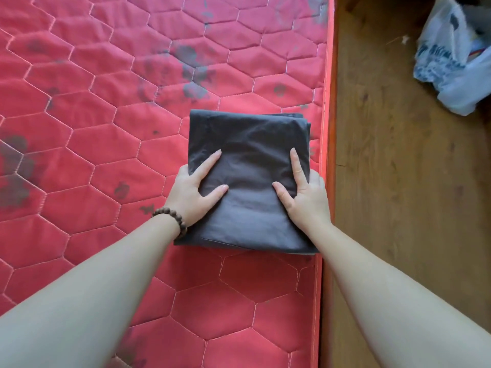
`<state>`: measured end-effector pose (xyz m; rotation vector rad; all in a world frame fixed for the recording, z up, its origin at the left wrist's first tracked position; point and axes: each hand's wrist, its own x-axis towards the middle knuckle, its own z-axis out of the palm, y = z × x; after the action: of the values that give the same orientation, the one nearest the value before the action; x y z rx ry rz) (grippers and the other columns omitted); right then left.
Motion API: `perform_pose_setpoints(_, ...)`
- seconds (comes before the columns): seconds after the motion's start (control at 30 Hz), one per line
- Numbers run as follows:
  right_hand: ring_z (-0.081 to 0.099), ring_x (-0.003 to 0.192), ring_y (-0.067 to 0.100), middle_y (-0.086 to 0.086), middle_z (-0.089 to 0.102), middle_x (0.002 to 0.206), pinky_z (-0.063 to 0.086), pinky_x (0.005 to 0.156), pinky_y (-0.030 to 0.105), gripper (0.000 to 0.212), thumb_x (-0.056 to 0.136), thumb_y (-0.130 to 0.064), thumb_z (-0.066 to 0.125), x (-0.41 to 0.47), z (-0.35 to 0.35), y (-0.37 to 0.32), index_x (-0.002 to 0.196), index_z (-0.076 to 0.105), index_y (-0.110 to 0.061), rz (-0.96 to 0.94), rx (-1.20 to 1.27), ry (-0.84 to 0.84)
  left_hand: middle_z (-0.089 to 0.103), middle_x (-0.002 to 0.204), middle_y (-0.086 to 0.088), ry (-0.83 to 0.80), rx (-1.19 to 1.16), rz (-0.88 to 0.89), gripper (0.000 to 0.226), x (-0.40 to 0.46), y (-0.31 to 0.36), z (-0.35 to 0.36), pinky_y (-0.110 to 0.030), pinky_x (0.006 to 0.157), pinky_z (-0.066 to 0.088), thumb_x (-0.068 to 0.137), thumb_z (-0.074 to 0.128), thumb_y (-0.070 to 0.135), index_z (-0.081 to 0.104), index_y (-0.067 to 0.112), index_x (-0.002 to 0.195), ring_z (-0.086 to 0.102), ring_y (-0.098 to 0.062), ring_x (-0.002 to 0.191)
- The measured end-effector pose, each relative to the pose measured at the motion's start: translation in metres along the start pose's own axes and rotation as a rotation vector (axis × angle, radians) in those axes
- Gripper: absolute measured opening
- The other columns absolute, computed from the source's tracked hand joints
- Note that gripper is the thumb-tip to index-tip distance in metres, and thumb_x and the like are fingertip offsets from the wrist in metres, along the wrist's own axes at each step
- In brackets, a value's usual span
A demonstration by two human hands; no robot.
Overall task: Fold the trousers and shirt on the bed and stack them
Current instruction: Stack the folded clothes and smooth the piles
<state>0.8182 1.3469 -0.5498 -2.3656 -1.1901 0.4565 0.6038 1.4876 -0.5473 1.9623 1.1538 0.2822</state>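
1. My red quilted mattress [111, 144] carries dark stains.
2. A folded dark garment [249, 144] lies on it, near its right edge.
3. A plastic bag [457, 65] sits on the wooden floor [398, 208].

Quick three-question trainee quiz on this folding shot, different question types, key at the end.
1. True or false: the folded dark garment lies near the mattress's right edge.
2. Which wrist wears the bead bracelet? A left, B right.
3. Fill in: the white plastic bag lies on the ____.

Key: 1 true. 2 A. 3 floor. Note: the left hand and right hand each hold a side of the garment, fingertips out of sight.
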Motion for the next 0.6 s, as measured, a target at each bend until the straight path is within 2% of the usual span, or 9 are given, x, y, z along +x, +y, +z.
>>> perform_pose_setpoints(0.1, 0.046, 0.100, 0.024, 0.004, 0.045, 0.105, 0.044, 0.089, 0.036, 0.071, 0.084, -0.067, 0.045, -0.004, -0.001, -0.003, 0.136, -0.003, -0.068, 0.059, 0.048, -0.030, 0.048, 0.112, 0.001, -0.046, 0.021, -0.028, 0.073, 0.000, 0.003, -0.005, -0.021, 0.098, 0.031, 0.077, 0.066, 0.053, 0.020, 0.072, 0.131, 0.048, -0.010, 0.100)
perform_pose_setpoints(0.2, 0.051, 0.073, 0.018, -0.001, 0.040, 0.087, 0.043, 0.074, 0.032, 0.072, 0.081, -0.070, 0.046, -0.005, -0.008, -0.007, 0.133, -0.005, -0.072, 0.103, 0.073, -0.109, 0.056, 0.126, 0.000, -0.124, 0.001, -0.030, 0.077, -0.001, 0.006, -0.013, -0.020, 0.100, 0.033, 0.079, 0.070, 0.045, 0.020, 0.071, 0.132, 0.053, -0.015, 0.115)
perform_pose_setpoints(0.23, 0.050, 0.070, 0.016, -0.002, 0.040, 0.085, 0.041, 0.073, 0.031, 0.074, 0.081, -0.070, 0.047, -0.005, -0.012, -0.007, 0.132, -0.005, -0.073, 0.111, 0.087, -0.142, 0.055, 0.130, 0.002, -0.152, -0.018, -0.037, 0.078, -0.002, 0.006, -0.016, -0.020, 0.102, 0.034, 0.079, 0.070, 0.044, 0.020, 0.071, 0.131, 0.052, -0.015, 0.119)
perform_pose_setpoints(0.37, 0.052, 0.079, 0.013, 0.000, 0.048, 0.089, 0.038, 0.077, 0.031, 0.080, 0.078, -0.067, 0.057, -0.016, -0.023, -0.004, 0.130, -0.003, -0.075, 0.125, 0.152, -0.259, 0.051, 0.132, -0.005, -0.233, -0.045, -0.075, 0.079, -0.018, 0.006, -0.021, -0.035, 0.111, 0.034, 0.076, 0.071, 0.049, 0.019, 0.073, 0.130, 0.049, -0.020, 0.124)
perform_pose_setpoints(0.43, 0.053, 0.087, 0.011, -0.003, 0.052, 0.099, 0.037, 0.082, 0.028, 0.082, 0.078, -0.061, 0.062, -0.027, -0.026, -0.004, 0.131, 0.001, -0.074, 0.133, 0.220, -0.293, 0.049, 0.135, -0.003, -0.265, -0.092, -0.078, 0.081, -0.034, 0.005, -0.020, -0.033, 0.112, 0.032, 0.073, 0.071, 0.049, 0.019, 0.071, 0.131, 0.047, -0.018, 0.126)
perform_pose_setpoints(0.5, 0.053, 0.102, 0.006, -0.014, 0.054, 0.115, 0.036, 0.089, 0.018, 0.084, 0.078, -0.052, 0.068, -0.041, -0.028, -0.006, 0.132, 0.007, -0.074, 0.146, 0.309, -0.313, 0.048, 0.137, 0.001, -0.281, -0.119, -0.081, 0.083, -0.053, 0.003, -0.018, -0.029, 0.111, 0.031, 0.073, 0.072, 0.047, 0.019, 0.070, 0.133, 0.046, -0.015, 0.128)
perform_pose_setpoints(0.57, 0.049, 0.110, -0.006, -0.036, 0.048, 0.117, 0.031, 0.088, 0.000, 0.085, 0.079, -0.042, 0.073, -0.059, -0.032, -0.012, 0.132, 0.014, -0.073, 0.157, 0.381, -0.323, 0.050, 0.135, 0.000, -0.269, -0.134, -0.110, 0.083, -0.074, 0.003, -0.018, -0.032, 0.111, 0.033, 0.070, 0.070, 0.050, 0.019, 0.070, 0.132, 0.048, -0.015, 0.125)
perform_pose_setpoints(0.6, 0.049, 0.112, -0.007, -0.040, 0.046, 0.116, 0.031, 0.088, -0.003, 0.086, 0.079, -0.039, 0.074, -0.069, -0.034, -0.015, 0.132, 0.017, -0.072, 0.164, 0.400, -0.322, 0.051, 0.134, 0.000, -0.257, -0.149, -0.125, 0.083, -0.085, 0.004, -0.018, -0.033, 0.111, 0.034, 0.070, 0.071, 0.049, 0.020, 0.070, 0.132, 0.049, -0.014, 0.124)
